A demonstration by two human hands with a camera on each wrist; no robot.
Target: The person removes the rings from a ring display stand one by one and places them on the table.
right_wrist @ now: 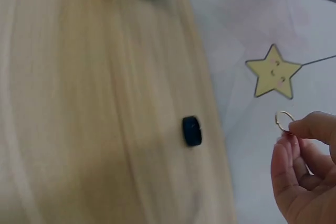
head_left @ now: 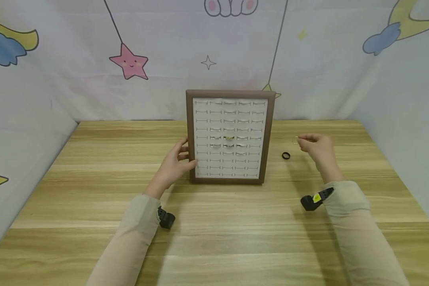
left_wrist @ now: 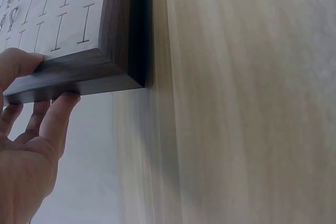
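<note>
A ring display board (head_left: pixel 228 165) with a brown wooden frame stands upright on the table, its white face cut with rows of slots. Several gold and silver-coloured rings (head_left: pixel 228 138) sit in slots around its middle. My left hand (head_left: pixel 175 165) grips the board's left edge, thumb on the front and fingers at the side, as the left wrist view also shows. Between thumb and fingertips my right hand (head_left: pixel 318 149) pinches a thin gold ring (right_wrist: pixel 278 121), raised off the table to the right of the board. A black ring (head_left: pixel 286 155) lies on the table between that hand and the board.
The wood-grain table (head_left: pixel 236 234) extends around the board on every side. Behind it hangs a pale cloth backdrop (head_left: pixel 171 59) printed with stars, moons and clouds. Black wrist cameras (head_left: pixel 167 219) are strapped at both sleeves.
</note>
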